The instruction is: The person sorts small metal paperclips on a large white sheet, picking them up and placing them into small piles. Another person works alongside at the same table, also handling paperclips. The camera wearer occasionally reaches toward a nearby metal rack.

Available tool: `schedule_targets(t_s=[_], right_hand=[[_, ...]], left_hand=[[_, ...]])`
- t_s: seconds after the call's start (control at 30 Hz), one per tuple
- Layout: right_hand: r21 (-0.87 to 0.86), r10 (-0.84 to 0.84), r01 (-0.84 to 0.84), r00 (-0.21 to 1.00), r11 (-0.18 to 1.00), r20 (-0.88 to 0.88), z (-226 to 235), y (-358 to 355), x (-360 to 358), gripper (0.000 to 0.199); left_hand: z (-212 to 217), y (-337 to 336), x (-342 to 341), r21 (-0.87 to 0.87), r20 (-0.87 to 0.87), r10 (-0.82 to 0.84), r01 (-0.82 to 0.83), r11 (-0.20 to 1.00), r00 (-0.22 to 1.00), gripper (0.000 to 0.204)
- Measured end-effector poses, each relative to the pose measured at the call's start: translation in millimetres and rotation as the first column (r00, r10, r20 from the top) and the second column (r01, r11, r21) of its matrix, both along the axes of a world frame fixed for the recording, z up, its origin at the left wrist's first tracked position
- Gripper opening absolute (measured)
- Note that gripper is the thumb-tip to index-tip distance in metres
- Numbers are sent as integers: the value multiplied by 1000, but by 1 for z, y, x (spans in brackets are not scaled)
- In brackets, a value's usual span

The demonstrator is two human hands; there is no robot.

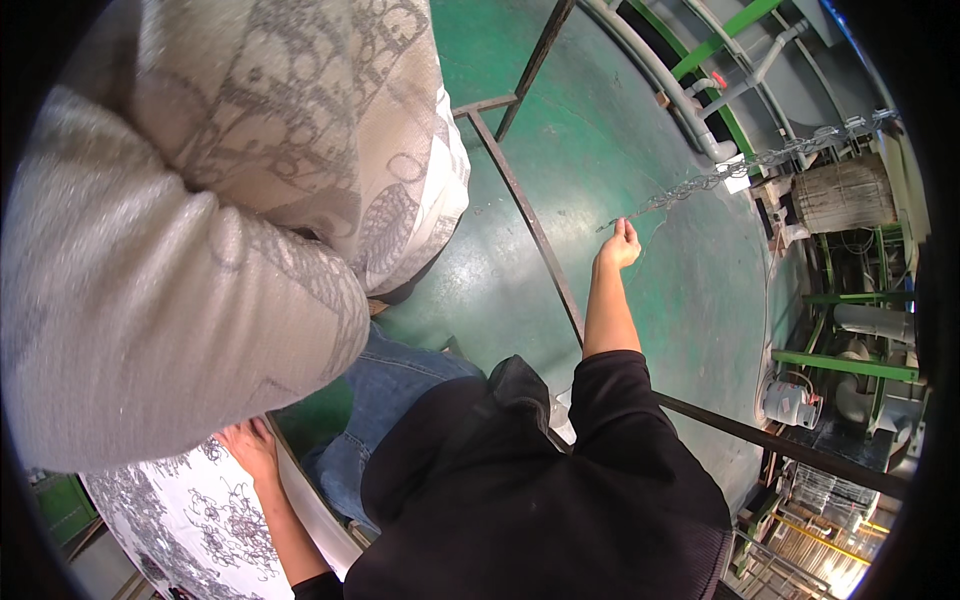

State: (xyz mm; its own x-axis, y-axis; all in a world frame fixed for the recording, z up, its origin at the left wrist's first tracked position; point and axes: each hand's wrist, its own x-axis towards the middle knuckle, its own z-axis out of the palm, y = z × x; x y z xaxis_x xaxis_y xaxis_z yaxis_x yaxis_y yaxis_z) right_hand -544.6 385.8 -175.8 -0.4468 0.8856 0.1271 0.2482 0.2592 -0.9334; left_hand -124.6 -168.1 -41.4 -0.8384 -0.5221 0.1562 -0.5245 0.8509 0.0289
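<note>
As right hand (621, 244) extends | strip (745, 165) end between fingers (628, 226)

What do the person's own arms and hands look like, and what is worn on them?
Both hands are bare, without gloves, rings or a watch in view. The right hand ends a forearm that is uncovered up to a black sleeve pushed to about the elbow. The left hand also shows a bare forearm, with a black cuff only at the lower edge.

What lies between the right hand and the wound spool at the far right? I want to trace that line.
In the head view, a twisted strand runs from the right hand up toward the spool, over bare green floor.
</note>
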Motion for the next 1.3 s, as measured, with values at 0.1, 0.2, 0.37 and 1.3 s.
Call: schedule_targets(t_s=[0.1, 0.2, 0.37, 1.3], right_hand=[[10, -6, 6, 1000, 1000, -8, 4, 0, 8, 22], [26, -13, 13, 1000, 1000, -8, 13, 0, 18, 22], [115, 27, -28, 1000, 993, 8, 28, 10, 37, 23], [-47, 910, -926, -376, -374, 173, 102, -229, 133, 11]], left_hand=[[-1, -1, 0, -19, -40, -35, 35, 999, 999, 21], [2, 0, -3, -54, -81, -91, 87, 995, 993, 20], [8, 4, -6, -85, -132, -112, 102, 991, 985, 17], [24, -73, -2, 246, -672, 482, -444, 862, 563, 13]])
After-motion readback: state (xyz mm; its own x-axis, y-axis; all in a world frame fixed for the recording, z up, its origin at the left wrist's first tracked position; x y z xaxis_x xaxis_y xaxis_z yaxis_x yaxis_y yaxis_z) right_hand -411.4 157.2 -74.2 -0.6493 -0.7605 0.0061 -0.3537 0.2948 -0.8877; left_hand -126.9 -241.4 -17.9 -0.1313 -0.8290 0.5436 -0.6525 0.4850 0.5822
